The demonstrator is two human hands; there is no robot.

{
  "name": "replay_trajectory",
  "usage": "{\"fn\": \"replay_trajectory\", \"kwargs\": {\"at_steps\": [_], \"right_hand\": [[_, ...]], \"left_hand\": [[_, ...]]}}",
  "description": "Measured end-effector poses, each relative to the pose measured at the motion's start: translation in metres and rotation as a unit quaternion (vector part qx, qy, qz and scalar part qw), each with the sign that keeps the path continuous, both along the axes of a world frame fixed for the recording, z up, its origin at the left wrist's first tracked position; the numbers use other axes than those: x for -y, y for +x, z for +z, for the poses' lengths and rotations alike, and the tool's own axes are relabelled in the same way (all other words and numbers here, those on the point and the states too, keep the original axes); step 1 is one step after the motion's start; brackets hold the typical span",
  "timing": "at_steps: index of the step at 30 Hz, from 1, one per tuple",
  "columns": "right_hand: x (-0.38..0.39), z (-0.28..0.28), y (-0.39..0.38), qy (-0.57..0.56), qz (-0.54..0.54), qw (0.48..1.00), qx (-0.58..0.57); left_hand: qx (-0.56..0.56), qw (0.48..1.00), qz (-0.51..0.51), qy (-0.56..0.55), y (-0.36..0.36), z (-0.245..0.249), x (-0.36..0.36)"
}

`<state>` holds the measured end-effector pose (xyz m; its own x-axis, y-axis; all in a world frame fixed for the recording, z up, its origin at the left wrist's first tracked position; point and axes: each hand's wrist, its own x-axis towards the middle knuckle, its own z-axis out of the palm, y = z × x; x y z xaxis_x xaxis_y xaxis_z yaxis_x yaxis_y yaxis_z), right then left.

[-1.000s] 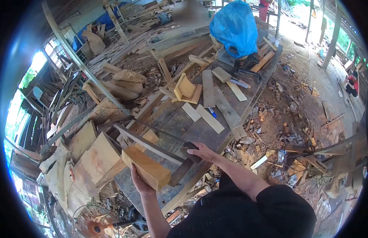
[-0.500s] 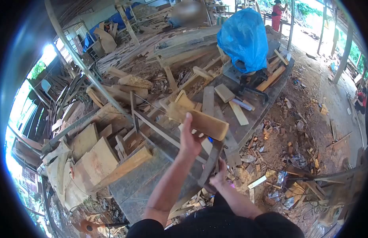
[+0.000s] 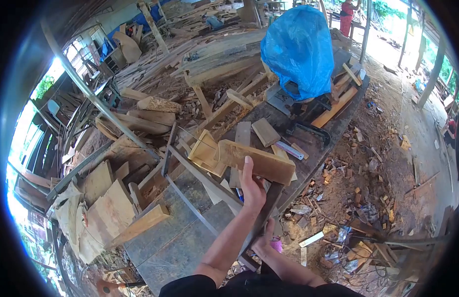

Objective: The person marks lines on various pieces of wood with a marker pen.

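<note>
My left hand [image 3: 253, 187] is closed on a flat wooden block [image 3: 259, 162], its thumb lying on the near face. A frame saw with a wooden frame [image 3: 205, 179] and a thin metal strip reaches across the bench. My right hand [image 3: 263, 238] is wrapped round the near end bar of that saw, low in the picture; part of its fingers is hidden behind the bar. Left of the held block, a small wooden box-like piece [image 3: 208, 154] rests on the bench [image 3: 165, 247].
A blue plastic bag [image 3: 298, 52] covers something at the bench's far end, beside a dark clamp [image 3: 311, 132]. Wood pieces and a ruler-like strip [image 3: 290, 151] lie nearby. Scraps cover the ground at right. A person in red [image 3: 346, 19] stands far back.
My left hand and the block have moved slightly right and nearer. My right hand and the saw's near end have shifted down and left. The box-like piece shows more fully.
</note>
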<state>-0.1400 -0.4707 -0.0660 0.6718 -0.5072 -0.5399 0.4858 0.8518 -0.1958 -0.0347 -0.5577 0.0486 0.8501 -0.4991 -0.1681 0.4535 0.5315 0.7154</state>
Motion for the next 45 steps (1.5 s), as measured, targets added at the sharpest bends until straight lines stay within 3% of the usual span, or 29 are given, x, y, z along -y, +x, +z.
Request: {"fn": "replay_trajectory", "kwargs": {"at_steps": [5,8,10,12,14,16,19,22,24,26,28,34,35,38,39,41,42,44,45], "right_hand": [[0.026,-0.033,-0.018,-0.071,0.001,0.997,-0.004],[0.043,-0.056,-0.04,-0.094,0.012,0.991,-0.091],[0.054,-0.023,-0.049,-0.209,-0.064,0.958,-0.187],[0.063,-0.04,-0.064,-0.264,-0.007,0.938,-0.223],[0.064,-0.043,-0.067,-0.231,-0.016,0.951,-0.206],[0.064,-0.06,-0.072,-0.281,-0.01,0.94,-0.195],[0.053,-0.055,-0.079,-0.308,-0.035,0.924,-0.226],[0.044,-0.071,-0.097,-0.321,-0.076,0.908,-0.257],[0.027,-0.077,-0.121,-0.326,-0.121,0.894,-0.281],[0.005,-0.069,-0.145,-0.35,-0.108,0.886,-0.285],[-0.023,-0.056,-0.164,-0.328,-0.093,0.9,-0.271],[-0.103,-0.013,-0.171,-0.336,-0.018,0.913,-0.232],[-0.114,-0.011,-0.165,-0.358,0.007,0.904,-0.234],[-0.134,-0.027,-0.152,-0.429,0.046,0.877,-0.214],[-0.142,-0.02,-0.142,-0.466,0.108,0.845,-0.239],[-0.157,-0.009,-0.118,-0.53,0.171,0.783,-0.279],[-0.163,-0.002,-0.107,-0.531,0.17,0.783,-0.278],[-0.172,0.012,-0.091,-0.642,0.224,0.67,-0.297],[-0.171,-0.012,-0.082,-0.665,0.207,0.663,-0.275]], "left_hand": [[-0.008,0.999,0.026,0.028,-0.01,-0.019,0.008],[-0.009,0.998,-0.001,0.062,-0.013,-0.031,0.002],[-0.051,0.996,-0.057,0.049,-0.012,-0.05,-0.003],[-0.069,0.992,-0.081,0.065,-0.007,-0.072,-0.007],[-0.086,0.988,-0.107,0.077,-0.007,-0.069,-0.011],[-0.077,0.985,-0.143,0.064,-0.008,-0.045,-0.021],[-0.069,0.987,-0.128,0.073,0.002,-0.054,-0.033],[-0.042,0.986,-0.155,0.053,0.002,-0.036,-0.076],[-0.045,0.992,-0.117,0.003,-0.007,-0.02,-0.107],[-0.089,0.984,-0.155,-0.022,-0.008,-0.016,-0.152],[-0.076,0.985,-0.154,-0.022,-0.005,-0.039,-0.193],[-0.186,0.974,-0.123,0.05,-0.003,-0.112,-0.324],[-0.233,0.964,-0.116,0.047,0.008,-0.145,-0.339],[-0.22,0.974,-0.048,0.038,0.015,-0.162,-0.379],[-0.217,0.975,-0.044,0.034,0.022,-0.169,-0.388],[-0.088,0.983,0.003,0.158,0.034,-0.19,-0.405],[-0.087,0.984,0.003,0.157,0.038,-0.202,-0.414],[0.113,0.905,0.091,0.401,0.04,-0.22,-0.43],[0.114,0.905,0.093,0.4,0.034,-0.213,-0.437]]}}
